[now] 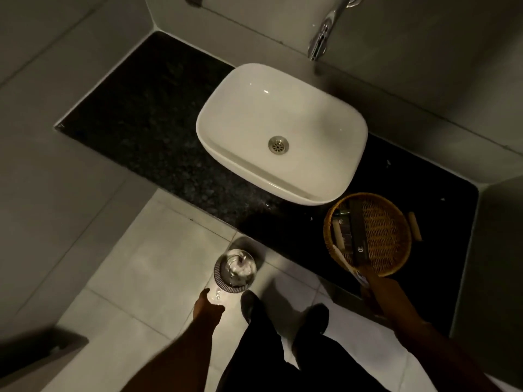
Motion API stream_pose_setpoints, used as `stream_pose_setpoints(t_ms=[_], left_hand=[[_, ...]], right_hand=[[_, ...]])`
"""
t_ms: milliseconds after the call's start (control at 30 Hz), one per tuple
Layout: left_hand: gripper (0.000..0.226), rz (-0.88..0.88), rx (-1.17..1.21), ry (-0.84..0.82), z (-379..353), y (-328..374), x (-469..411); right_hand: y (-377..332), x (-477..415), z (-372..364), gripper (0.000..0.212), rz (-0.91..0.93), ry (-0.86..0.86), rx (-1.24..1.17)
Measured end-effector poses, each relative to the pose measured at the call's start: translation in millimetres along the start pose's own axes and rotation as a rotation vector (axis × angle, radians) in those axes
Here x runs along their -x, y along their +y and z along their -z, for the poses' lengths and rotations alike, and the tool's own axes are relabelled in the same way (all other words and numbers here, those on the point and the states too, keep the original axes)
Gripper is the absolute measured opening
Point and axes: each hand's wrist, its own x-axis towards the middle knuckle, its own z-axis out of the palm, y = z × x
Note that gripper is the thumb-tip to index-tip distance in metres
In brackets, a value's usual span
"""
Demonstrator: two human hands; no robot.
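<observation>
A small round waste bin (236,271) with a ribbed rim stands on the pale floor tiles, lined with clear plastic and holding white crumpled waste. My left hand (208,305) reaches down to its near side, thumb and fingers curled round a shiny, clear bit of the liner. A round wicker basket (368,234) sits at the front edge of the dark stone counter (147,128), holding a dark box and small toiletry items. My right hand (373,292) is at the basket's near rim. Its fingers are in shadow, so its grip is unclear.
A white vessel basin (280,131) sits on the counter under a chrome wall tap (321,41). A small pale tube (414,226) lies right of the basket. Grey tiled walls close in on both sides. My dark trouser legs and shoes (283,315) stand between bin and counter.
</observation>
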Motion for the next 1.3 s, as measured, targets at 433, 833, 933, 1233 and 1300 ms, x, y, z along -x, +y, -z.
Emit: stream_pose_setpoints(t_ms=[433,833,933,1233,1300], left_hand=[[0.023,-1.488,-0.288,0.247,-49.7,145.0,120.1],[0.028,-1.675,-0.980,-0.186,-143.4,274.4,178.3],[0.028,-1.494,-0.998,-0.237,-163.9,270.3,176.1],[0.024,-0.926,-0.629,-0.355,-184.0,266.6,163.7],[0.029,-0.818,-0.436,-0.478,-189.6,266.1,165.2]], right_hand=[[-45.0,-11.7,3.0,0.019,0.251,0.163,-0.094],[-33.4,-40.1,98.1,0.038,0.345,-0.143,0.129],[-24.8,-43.2,124.8,0.044,0.214,-0.245,0.115],[1.1,-90.2,164.6,0.015,0.012,-0.169,-0.061],[2.6,-100.2,161.0,0.010,0.048,-0.140,-0.031]])
